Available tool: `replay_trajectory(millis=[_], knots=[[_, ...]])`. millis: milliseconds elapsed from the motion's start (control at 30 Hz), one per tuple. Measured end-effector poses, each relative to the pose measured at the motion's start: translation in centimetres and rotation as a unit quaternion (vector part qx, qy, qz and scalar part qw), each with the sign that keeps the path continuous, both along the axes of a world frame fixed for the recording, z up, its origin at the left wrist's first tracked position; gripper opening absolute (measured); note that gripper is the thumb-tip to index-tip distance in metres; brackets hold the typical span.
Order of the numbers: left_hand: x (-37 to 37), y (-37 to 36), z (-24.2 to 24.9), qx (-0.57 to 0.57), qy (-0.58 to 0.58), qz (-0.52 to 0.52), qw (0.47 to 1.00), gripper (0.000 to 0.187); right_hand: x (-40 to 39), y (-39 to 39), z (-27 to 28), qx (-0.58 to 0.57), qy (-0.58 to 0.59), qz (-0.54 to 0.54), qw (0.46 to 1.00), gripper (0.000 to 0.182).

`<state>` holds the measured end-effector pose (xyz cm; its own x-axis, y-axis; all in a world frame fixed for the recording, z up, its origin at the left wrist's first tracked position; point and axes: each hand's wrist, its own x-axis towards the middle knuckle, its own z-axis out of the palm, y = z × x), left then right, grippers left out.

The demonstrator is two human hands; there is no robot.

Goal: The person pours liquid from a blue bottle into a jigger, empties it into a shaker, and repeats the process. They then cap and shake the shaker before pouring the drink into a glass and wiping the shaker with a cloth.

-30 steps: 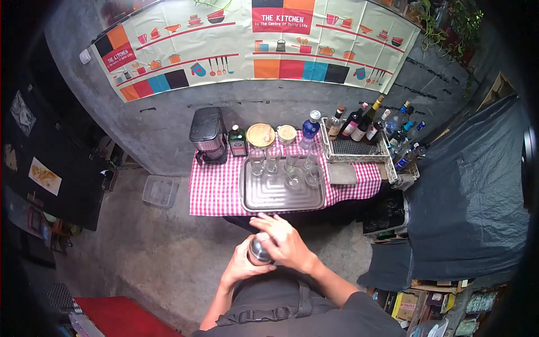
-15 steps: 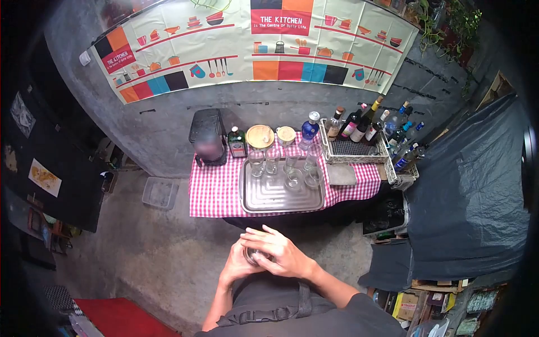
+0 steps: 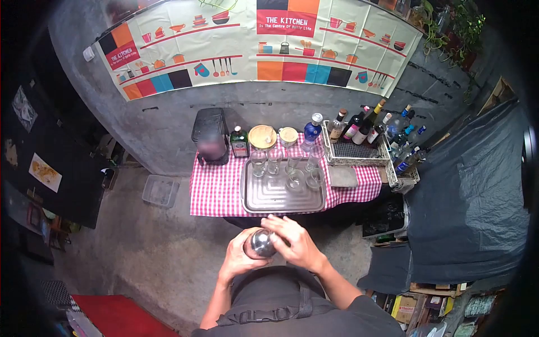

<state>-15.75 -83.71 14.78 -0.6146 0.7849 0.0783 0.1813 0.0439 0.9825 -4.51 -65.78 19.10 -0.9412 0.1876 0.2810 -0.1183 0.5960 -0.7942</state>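
A shiny metal cocktail shaker (image 3: 262,243) with a rounded top is held in front of my body, just short of the table's front edge. My left hand (image 3: 238,256) wraps around its left side. Against its right side rests my right hand (image 3: 296,242), fingers stretched out and not closed around it. The lower part of the shaker is hidden by my left hand. Beyond my hands, a metal tray (image 3: 275,197) on the table carries several clear glasses (image 3: 257,163).
A checked cloth (image 3: 216,188) covers the table. At its back stand a black container (image 3: 209,126), a green bottle (image 3: 239,143), two wooden-lidded jars (image 3: 262,136) and a blue bottle (image 3: 312,130). A basket (image 3: 359,160) of bottles sits right; a plastic bin (image 3: 160,191) lies on the floor.
My right hand has come off the top of the shaker and shifted right, uncovering its shiny dome. My left hand has stayed around it. The shaker has moved slightly up in view.
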Motion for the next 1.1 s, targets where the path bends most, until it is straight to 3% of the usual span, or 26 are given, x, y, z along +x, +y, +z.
replay_trajectory(millis=[100, 133, 167, 267, 433, 500, 600, 667, 767, 867, 967, 1033, 1100], knots=[[0.9, 0.9, -0.1, 0.029, -0.085, -0.009, 0.996, 0.068, -1.2, -1.0, 0.2, -0.034, 0.035, -0.041, 0.998, 0.041], [1.1, 1.0, -0.3, 0.061, -0.134, -0.015, 0.989, 0.067, -1.2, -1.3, 0.3, -0.011, 0.051, -0.008, 0.999, 0.040], [0.8, 0.7, -0.9, 0.061, -0.132, -0.016, 0.989, 0.067, -1.0, -1.7, 0.5, 0.013, 0.068, 0.025, 0.997, 0.040], [-0.1, 0.3, -0.4, 0.037, 0.034, -0.031, 0.998, 0.068, 0.4, -1.6, 0.4, 0.002, 0.054, 0.069, 0.996, 0.038], [0.5, 0.2, -1.6, 0.014, -0.065, -0.029, 0.997, 0.080, -0.7, -0.8, 0.3, -0.015, 0.018, -0.039, 0.999, 0.040], [1.1, 0.2, -1.8, 0.032, -0.127, -0.054, 0.990, 0.094, -0.9, -1.8, 0.4, 0.019, 0.048, -0.004, 0.999, 0.042], [0.0, -0.8, -3.0, 0.014, -0.124, -0.061, 0.990, 0.090, -0.2, -2.3, 0.7, 0.001, 0.053, 0.079, 0.995, 0.041], [-0.7, -0.8, -1.1, 0.024, 0.065, -0.026, 0.997, 0.079, 0.3, -1.4, 0.3, 0.002, 0.027, 0.060, 0.998, 0.040], [0.4, -0.4, -0.6, 0.001, -0.041, 0.002, 0.999, 0.076, -0.8, -0.9, -0.6, 0.015, 0.002, -0.021, 1.000, 0.039], [1.5, -0.1, -1.3, 0.070, -0.182, -0.004, 0.981, 0.068, -1.5, -2.1, -0.6, 0.024, 0.029, 0.014, 0.999, 0.043], [0.4, -1.2, -2.0, 0.025, -0.084, -0.023, 0.996, 0.067, -0.5, -2.3, -0.4, 0.018, 0.032, 0.101, 0.994, 0.043], [-0.2, -1.3, -0.8, -0.003, 0.033, -0.015, 0.999, 0.072, 0.2, -1.3, -0.2, 0.008, 0.008, 0.085, 0.996, 0.041], [0.5, -0.7, 0.2, -0.001, -0.042, 0.008, 0.999, 0.072, -0.4, -0.5, -0.7, 0.017, -0.021, 0.046, 0.999, 0.041]])
